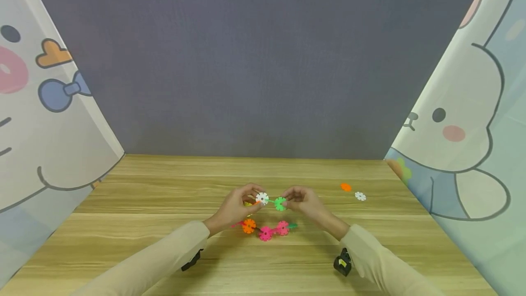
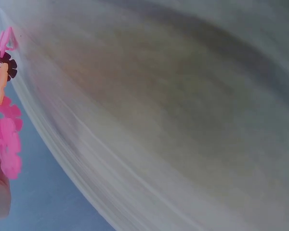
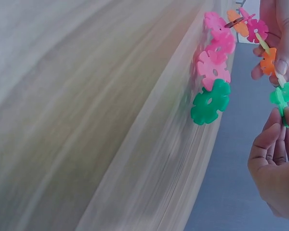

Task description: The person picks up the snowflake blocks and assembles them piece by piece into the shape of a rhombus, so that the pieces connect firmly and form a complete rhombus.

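Above the wooden table, a chain of slotted, flower-shaped plastic discs stretches between both hands. My left hand (image 1: 236, 205) pinches it near a white disc (image 1: 262, 198); in the right wrist view an orange disc (image 3: 268, 61) sits beside those fingers. My right hand (image 1: 307, 203) pinches a green disc (image 1: 280, 203) at the chain's end, between thumb and fingertips. The chain loops down behind the left hand to an orange disc (image 1: 248, 226), a dark brown disc (image 2: 2, 65), pink discs (image 1: 265, 233) and a darker green disc (image 3: 211, 102). Part of the chain is hidden by the left hand.
On the table (image 1: 164, 186), to the right of the hands, lie a loose orange disc (image 1: 346, 187) and a loose white disc (image 1: 360, 196). A dark grey panel (image 1: 255, 67) stands behind the table. Panels with cartoon animals flank both sides.
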### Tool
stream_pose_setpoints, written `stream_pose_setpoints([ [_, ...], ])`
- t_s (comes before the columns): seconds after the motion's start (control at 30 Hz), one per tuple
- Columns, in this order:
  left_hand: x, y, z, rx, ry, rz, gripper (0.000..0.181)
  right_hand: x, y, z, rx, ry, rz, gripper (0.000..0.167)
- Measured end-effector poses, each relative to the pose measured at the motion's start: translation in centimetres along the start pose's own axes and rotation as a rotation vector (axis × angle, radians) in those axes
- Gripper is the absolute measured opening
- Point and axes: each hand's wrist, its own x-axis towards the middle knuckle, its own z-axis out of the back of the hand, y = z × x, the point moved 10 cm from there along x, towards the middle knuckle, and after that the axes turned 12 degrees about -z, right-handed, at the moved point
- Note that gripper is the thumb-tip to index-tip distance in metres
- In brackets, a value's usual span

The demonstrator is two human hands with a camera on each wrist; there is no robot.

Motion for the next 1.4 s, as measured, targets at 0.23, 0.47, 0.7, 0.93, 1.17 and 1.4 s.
stream_pose_setpoints([
  [0.23, 0.0, 0.1, 0.1, -0.029, -0.040, 0.041, 0.027, 0.0, 0.3, -0.3, 0.002, -0.013, -0.003, 0.023],
  [0.47, -0.2, -1.8, 0.3, -0.079, -0.049, 0.099, 0.025, -0.1, 0.4, -0.1, -0.007, -0.075, -0.002, 0.020],
  [0.7, -0.2, -3.0, 0.7, -0.065, -0.071, 0.114, 0.025, 0.0, 0.3, -0.1, 0.032, -0.118, 0.007, 0.018],
  [0.93, -0.2, -2.8, 0.8, -0.061, -0.075, 0.109, 0.025, 0.2, 0.2, -0.2, 0.032, -0.103, 0.012, 0.020],
  [1.17, -0.2, -0.6, 0.2, -0.063, -0.061, 0.100, 0.025, 0.3, 0.0, -0.5, 0.014, -0.048, 0.033, 0.021],
  [1.4, -0.3, 1.0, 0.2, -0.073, -0.072, 0.098, 0.026, 0.2, -0.3, 0.1, 0.013, -0.022, 0.053, 0.026],
])
